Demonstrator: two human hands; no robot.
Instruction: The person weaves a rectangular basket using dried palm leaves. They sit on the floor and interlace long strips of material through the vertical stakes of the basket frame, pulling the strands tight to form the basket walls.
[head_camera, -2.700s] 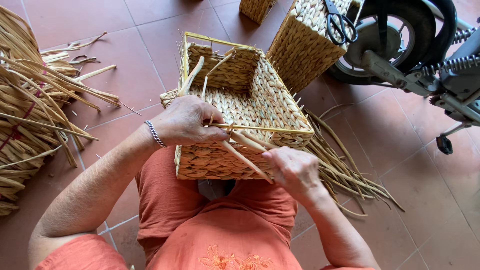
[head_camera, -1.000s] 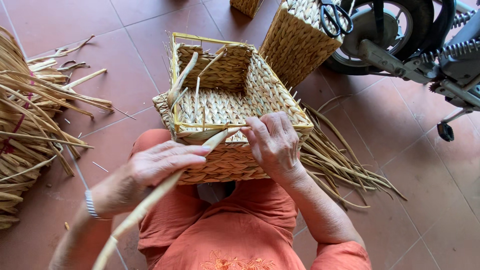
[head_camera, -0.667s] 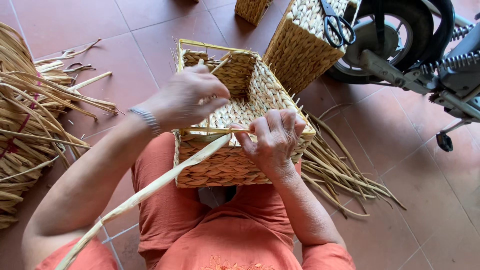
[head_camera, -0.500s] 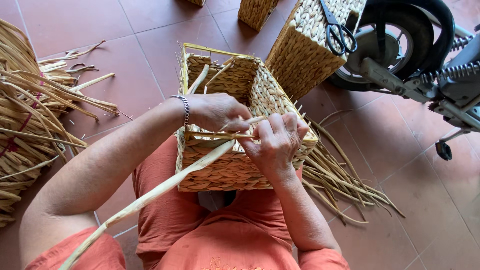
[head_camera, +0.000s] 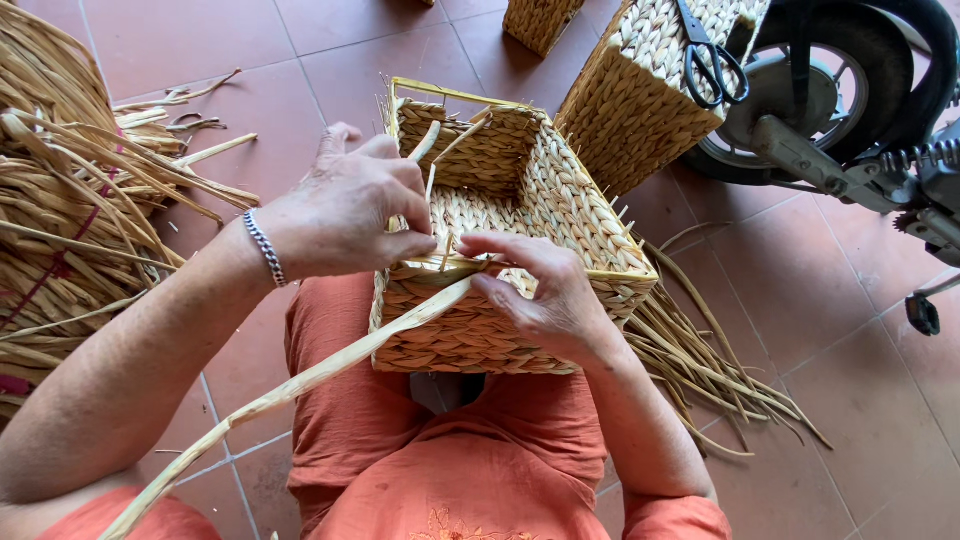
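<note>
My left hand (head_camera: 345, 215) and right hand (head_camera: 540, 295) pinched a strip (head_camera: 300, 385) at the basket (head_camera: 580, 215) rim; walls were woven, rim unfinished.

A rectangular woven straw basket with a yellow wire rim (head_camera: 560, 200) rested on the lap of a seated person in orange clothes, with the left hand (head_camera: 345, 210) at its near-left rim and the right hand (head_camera: 540, 290) just right of it on the near rim, both touching a long flat pale reed strip (head_camera: 300, 375) that ran from the rim down to the lower left. A big heap of dry straw stalks (head_camera: 70, 200) lay on the red tiled floor (head_camera: 330, 30) to the left, and a smaller bundle of loose reeds (head_camera: 710, 370) lay on the floor to the right of the basket. Behind the basket stood a taller finished woven basket (head_camera: 650, 100) with a pair of black-handled scissors (head_camera: 705, 55) on top, and right of that a motorbike wheel (head_camera: 840, 90).
</note>
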